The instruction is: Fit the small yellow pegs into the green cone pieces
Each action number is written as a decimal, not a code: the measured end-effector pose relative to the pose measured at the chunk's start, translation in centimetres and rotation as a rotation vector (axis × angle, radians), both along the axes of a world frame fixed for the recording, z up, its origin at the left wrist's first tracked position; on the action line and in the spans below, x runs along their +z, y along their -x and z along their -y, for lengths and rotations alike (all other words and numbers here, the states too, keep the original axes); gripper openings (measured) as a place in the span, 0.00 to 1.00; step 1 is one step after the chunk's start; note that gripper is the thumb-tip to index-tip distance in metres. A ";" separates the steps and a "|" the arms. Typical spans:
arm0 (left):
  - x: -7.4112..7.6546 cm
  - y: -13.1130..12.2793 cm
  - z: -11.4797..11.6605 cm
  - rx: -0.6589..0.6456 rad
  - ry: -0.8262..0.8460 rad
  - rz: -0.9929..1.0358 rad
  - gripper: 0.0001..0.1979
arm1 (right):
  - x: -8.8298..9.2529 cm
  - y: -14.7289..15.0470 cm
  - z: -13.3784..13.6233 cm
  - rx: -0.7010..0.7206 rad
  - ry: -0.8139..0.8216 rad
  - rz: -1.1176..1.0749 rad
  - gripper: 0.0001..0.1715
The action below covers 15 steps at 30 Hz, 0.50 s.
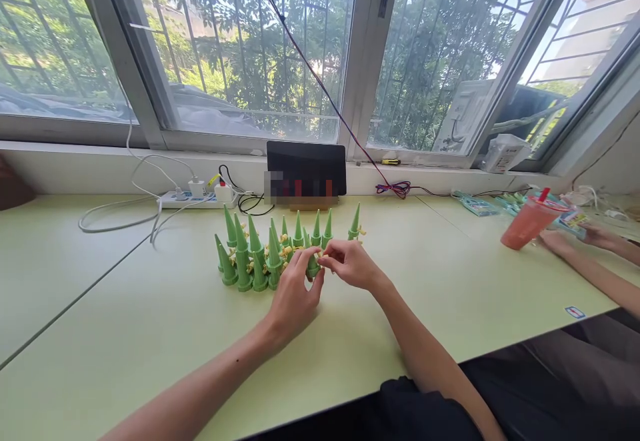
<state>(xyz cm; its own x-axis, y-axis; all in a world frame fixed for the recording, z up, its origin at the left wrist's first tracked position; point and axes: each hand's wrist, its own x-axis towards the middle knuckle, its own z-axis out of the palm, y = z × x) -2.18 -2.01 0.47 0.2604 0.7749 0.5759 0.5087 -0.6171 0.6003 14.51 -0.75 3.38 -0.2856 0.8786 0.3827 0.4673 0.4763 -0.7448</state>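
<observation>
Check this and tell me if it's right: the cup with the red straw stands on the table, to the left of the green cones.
The side is wrong: in the head view, the cup with the red straw stands on the table, to the right of the green cones.

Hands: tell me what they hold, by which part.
Left hand: a green cone, by its body. Right hand: pinching a small yellow piece, exact spot unclear.
</observation>
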 end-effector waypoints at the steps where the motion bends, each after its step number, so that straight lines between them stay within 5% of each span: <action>1: 0.0 0.0 0.0 -0.005 0.004 0.001 0.15 | 0.0 0.0 0.0 -0.005 -0.001 0.010 0.17; 8: -0.1 0.1 0.1 -0.035 0.013 0.013 0.15 | 0.2 -0.1 0.1 -0.039 -0.088 0.122 0.29; 15: 0.0 0.1 0.0 -0.049 0.027 0.035 0.14 | 0.3 0.0 0.1 -0.050 -0.081 0.105 0.29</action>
<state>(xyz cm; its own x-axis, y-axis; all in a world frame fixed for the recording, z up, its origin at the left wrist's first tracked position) -2.24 -2.06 0.43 0.2785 0.7770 0.5646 0.4571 -0.6242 0.6336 14.55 -0.89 3.64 -0.2846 0.8601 0.4234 0.5655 0.5072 -0.6503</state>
